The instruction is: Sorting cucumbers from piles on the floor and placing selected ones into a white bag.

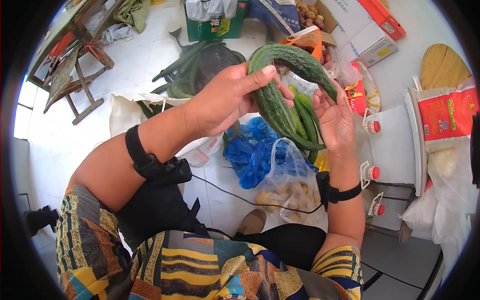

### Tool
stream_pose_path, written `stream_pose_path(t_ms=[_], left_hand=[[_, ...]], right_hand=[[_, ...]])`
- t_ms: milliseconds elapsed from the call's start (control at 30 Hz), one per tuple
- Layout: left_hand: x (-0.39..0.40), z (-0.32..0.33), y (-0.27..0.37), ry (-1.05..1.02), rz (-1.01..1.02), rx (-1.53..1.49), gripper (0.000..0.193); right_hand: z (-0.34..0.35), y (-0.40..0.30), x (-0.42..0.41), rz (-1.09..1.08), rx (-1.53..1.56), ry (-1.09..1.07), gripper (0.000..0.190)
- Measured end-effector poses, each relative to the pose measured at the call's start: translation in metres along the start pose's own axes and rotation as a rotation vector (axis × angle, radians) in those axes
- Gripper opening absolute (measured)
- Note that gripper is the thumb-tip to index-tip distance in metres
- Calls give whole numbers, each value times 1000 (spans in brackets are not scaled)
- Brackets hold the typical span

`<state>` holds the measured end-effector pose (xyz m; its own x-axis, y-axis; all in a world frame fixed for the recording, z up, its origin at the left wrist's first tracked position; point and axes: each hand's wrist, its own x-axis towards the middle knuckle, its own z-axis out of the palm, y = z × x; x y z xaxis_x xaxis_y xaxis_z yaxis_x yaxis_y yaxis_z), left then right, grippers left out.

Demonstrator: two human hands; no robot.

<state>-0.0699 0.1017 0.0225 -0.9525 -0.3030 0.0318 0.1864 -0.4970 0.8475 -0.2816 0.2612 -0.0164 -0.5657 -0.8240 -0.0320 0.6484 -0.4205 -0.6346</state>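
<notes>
My left hand (243,90) grips a long, strongly curved green cucumber (273,108) with bumpy skin, the thumb lying over its bend. At the right, my right hand (335,112) is raised with its fingers behind one tapered end of the same cucumber; whether they press on it is hard to tell. Several more cucumbers (305,112) lie below and behind the held one. Beneath it is a crumpled blue plastic bag (249,150), touching a clear plastic bag of potatoes (277,197). A dark heap of long cucumbers (187,69) lies on the floor beyond my left hand.
A white bag (131,112) stands left of the blue bag. Further off are a green box (215,28), an orange bag (315,39) and a carton of onions or potatoes (328,17). Jugs with red caps (373,172) line the right side. A wooden folding stool (80,80) stands left.
</notes>
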Motion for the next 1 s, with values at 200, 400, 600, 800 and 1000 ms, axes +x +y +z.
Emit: stream_pose_path(t_ms=[200, 400, 600, 800, 1000], left_hand=[[1, -7, -6, -83, -97, -148, 43], [3, -12, -8, -148, -187, -157, 50], [10, -11, -5, -75, -140, -102, 51], [7, 2, -8, -125, -167, -110, 46], [10, -7, -16, 22, -199, 19, 35]], right_hand=[[10, -21, -9, -175, -957, 85, 30], [19, -31, -16, -477, -1729, -190, 34], [8, -25, -12, -539, -1798, -105, 34], [-11, -8, -5, -192, -1283, 192, 37], [-23, 14, -2, -388, -1524, 159, 33]])
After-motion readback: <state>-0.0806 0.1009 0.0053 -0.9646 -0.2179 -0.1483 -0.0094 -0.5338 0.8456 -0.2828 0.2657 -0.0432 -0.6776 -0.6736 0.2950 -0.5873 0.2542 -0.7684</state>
